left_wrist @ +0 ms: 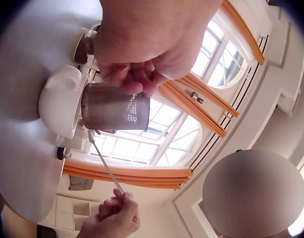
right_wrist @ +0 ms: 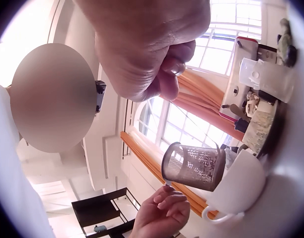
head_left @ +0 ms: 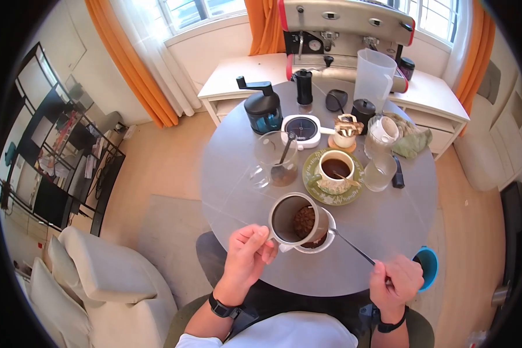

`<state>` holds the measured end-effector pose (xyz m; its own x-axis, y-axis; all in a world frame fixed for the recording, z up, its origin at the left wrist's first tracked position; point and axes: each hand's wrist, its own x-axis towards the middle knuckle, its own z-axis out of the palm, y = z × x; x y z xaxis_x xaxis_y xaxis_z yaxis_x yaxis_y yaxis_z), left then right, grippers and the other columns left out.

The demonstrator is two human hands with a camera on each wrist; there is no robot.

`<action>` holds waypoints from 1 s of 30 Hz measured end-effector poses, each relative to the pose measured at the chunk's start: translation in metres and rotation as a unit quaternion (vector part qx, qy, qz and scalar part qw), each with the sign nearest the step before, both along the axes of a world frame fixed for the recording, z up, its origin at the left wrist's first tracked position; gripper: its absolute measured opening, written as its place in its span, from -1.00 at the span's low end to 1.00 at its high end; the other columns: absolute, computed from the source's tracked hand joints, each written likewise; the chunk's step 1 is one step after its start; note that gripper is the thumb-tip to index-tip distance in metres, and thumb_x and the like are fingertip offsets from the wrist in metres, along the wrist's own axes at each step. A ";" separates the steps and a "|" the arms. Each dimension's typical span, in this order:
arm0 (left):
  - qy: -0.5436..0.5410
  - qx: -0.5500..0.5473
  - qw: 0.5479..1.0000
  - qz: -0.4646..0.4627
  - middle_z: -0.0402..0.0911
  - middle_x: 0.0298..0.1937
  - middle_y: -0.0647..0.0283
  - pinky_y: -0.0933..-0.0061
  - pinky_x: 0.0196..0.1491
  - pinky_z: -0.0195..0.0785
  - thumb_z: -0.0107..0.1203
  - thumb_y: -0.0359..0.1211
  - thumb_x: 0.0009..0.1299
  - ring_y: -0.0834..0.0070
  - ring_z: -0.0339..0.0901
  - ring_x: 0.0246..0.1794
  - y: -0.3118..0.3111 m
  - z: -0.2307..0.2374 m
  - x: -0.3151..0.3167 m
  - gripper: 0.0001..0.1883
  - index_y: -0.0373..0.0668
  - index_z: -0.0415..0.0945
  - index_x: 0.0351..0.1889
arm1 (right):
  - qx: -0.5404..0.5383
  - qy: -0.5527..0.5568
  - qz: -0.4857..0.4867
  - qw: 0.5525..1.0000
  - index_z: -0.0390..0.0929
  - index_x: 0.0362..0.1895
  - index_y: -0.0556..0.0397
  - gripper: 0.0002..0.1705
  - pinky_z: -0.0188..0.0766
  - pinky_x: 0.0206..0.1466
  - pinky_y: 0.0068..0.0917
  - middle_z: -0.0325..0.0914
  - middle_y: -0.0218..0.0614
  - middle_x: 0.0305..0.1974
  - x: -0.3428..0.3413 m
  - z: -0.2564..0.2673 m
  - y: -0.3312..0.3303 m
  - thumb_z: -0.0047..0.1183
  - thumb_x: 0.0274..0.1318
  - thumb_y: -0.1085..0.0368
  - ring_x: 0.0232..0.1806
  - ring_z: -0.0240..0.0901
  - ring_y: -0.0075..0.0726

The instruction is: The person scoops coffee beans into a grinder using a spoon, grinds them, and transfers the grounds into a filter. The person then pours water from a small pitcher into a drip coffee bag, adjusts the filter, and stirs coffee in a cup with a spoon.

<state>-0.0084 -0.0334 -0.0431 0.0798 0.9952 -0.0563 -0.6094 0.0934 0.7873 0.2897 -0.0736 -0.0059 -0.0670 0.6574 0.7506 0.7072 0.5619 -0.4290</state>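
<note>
One metal mesh filter [left_wrist: 116, 105] is up at the bench's [head_left: 232, 185] six o'clock, its base at the mouth of one white cup [right_wrist: 241, 186]. The left hand [head_left: 246, 255] has its grip clamped on the filter, thumb and fingers pinching its side at eight o'clock. At five o'clock, the right hand [head_left: 397, 281] has its grip closed round one thin spoon [head_left: 354, 246], which points to ten o'clock, its far end by the filter's lower wall and the cup rim.

The filter's mouth faces up and its long axis runs close to upright, leaning a little. Only the head view looks inside, at dark coffee grounds [head_left: 305, 223]; the wrist views give the mesh wall from outside, and the right one shows the cup's loop handle plainly.

Near the middle I count one green saucer [head_left: 354, 194] bearing one patterned cup [head_left: 333, 184] of dark coffee. One glass server [head_left: 265, 153] stands at ten o'clock, one crank-handled grinder [head_left: 263, 110] at eleven, one plastic pitcher [head_left: 372, 81] at one, and past twelve, one espresso machine [head_left: 348, 35].
</note>
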 end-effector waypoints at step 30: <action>0.037 0.009 0.999 -0.025 0.37 -0.61 0.45 0.52 -0.47 0.19 0.13 -0.30 0.65 0.66 0.25 -0.60 0.021 0.006 -0.002 -0.67 -0.19 0.55 -0.43 | -0.345 0.249 0.105 0.899 0.60 -0.42 0.14 -0.70 0.20 -0.48 -0.67 0.53 -0.53 -0.57 0.019 -0.023 0.087 0.15 0.46 0.31 -0.57 0.36 -0.75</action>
<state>-0.0105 -0.0123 -0.0371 0.1264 0.9909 -0.0461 -0.5449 0.1081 0.8315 0.3086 0.0136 -0.0290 -0.0134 0.9901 0.1398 0.2406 0.1389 -0.9606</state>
